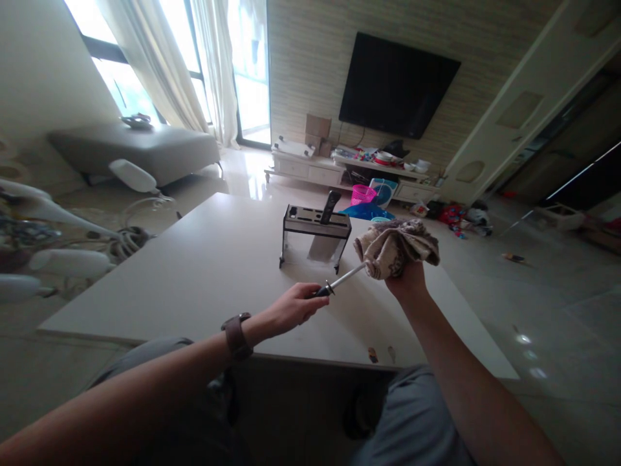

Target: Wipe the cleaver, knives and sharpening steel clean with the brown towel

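Note:
My left hand (301, 304) is closed round the black handle of a honing steel (348, 276), whose thin metal rod points up and to the right. The rod's far end disappears into a brown and beige patterned cloth (395, 246). Bunched in my right hand (408, 282), the cloth hides most of my fingers. Just beyond my hands, a knife block (316, 223) with a slotted top and clear sides stands upright on the white table (218, 272). A black-handled knife (330, 206) with a broad blade sits in one of its slots.
Two small objects (372, 355) lie by the table's near edge. Past the far edge are a pink basket (363, 193) and a blue item on the floor. A low cabinet (325, 173) stands under the television (398, 85). White lamp arms (72, 217) reach in from the left.

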Demonstrator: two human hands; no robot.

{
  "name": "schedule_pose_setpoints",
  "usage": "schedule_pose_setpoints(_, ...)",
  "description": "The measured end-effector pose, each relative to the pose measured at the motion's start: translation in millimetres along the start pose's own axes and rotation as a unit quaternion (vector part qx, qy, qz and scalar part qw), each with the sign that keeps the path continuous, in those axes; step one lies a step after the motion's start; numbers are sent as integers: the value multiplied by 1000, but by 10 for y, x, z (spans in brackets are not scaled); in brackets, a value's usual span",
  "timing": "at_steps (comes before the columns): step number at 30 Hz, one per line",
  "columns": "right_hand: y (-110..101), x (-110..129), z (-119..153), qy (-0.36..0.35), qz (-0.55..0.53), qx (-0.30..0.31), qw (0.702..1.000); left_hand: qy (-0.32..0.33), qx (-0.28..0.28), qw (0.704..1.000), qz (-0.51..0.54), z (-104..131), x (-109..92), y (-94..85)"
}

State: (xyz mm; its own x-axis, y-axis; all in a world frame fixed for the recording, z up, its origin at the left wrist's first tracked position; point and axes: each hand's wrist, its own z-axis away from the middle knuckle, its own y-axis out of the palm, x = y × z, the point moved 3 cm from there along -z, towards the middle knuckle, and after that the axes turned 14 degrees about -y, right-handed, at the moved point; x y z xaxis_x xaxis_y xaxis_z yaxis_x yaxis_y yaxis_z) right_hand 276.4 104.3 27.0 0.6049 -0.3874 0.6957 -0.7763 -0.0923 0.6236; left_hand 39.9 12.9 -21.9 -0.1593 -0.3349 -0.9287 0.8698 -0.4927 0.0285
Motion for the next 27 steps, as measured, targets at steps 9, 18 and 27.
schedule_pose_setpoints(9, 5, -30, 85, 24, 2, 5, 1000, 24, 42, 996, 75, 37, -51, 36)
schedule_pose_setpoints(18, 86, -400, 472, 58, 33, 34, 997, 34, 59, 994, 87, -15, -40, 77)
schedule_pose_setpoints(27, 176, -563, 660, 125, 42, 111, 985, 20, 9, 998, 54, -72, 44, 37)
